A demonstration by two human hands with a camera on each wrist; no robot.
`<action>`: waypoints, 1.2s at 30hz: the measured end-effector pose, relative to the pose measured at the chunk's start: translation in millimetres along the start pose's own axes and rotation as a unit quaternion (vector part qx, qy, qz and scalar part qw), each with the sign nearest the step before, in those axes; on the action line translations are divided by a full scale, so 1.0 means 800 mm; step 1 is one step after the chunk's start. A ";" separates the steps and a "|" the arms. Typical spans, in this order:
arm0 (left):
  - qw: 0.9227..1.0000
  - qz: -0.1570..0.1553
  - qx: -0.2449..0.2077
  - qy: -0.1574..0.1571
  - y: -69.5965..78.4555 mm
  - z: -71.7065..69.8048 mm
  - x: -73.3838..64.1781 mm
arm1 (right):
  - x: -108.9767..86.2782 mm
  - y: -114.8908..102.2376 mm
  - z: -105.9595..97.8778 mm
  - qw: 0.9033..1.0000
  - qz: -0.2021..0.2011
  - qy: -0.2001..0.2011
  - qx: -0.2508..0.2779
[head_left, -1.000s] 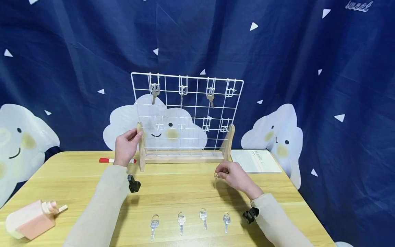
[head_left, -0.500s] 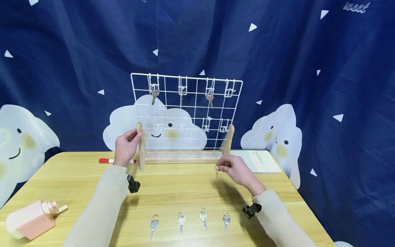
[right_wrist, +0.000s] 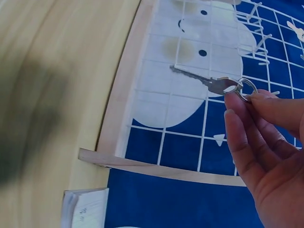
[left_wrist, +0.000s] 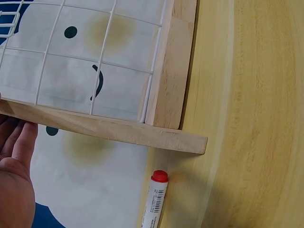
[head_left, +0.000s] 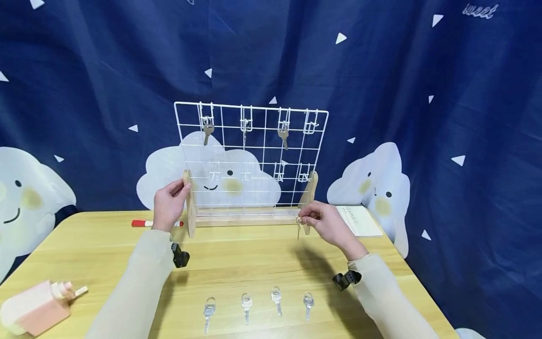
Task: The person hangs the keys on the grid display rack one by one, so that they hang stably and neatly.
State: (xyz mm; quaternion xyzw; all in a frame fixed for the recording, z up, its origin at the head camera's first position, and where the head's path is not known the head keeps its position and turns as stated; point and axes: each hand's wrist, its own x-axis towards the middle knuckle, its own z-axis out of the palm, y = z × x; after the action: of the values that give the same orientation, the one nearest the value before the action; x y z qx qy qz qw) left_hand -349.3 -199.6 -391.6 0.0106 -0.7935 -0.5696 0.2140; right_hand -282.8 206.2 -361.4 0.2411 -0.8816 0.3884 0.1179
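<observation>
A white wire grid rack stands on wooden feet at the back of the table. Three keys hang from its upper hooks, among them a key; the upper right hook and the lower hooks carry none. My left hand pinches the rack's left wooden upright. Between thumb and fingers, my right hand holds a key by its ring, before the rack's lower right corner. In the right wrist view the key's blade points left.
On the near table lie several keys with rings, such as a key. A red and white marker lies behind my left wrist, a pink pump bottle on its side at left. Right of the rack is a notebook; a blue curtain hangs behind.
My right hand has lifted the key and carried it toward the rack's right foot. The left hand keeps its grip on the upright. The head view has shifted slightly.
</observation>
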 end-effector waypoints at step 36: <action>1.000 -0.007 -0.007 0.013 -0.004 0.000 0.002 | 0.045 -0.052 -0.059 0.996 -0.033 0.085 0.013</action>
State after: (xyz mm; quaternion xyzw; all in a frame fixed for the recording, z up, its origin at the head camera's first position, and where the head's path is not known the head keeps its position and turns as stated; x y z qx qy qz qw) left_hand -351.5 -200.9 -394.1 0.0218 -0.7863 -0.5768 0.2202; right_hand -291.0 204.9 -289.4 0.2371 -0.8549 0.4149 0.2021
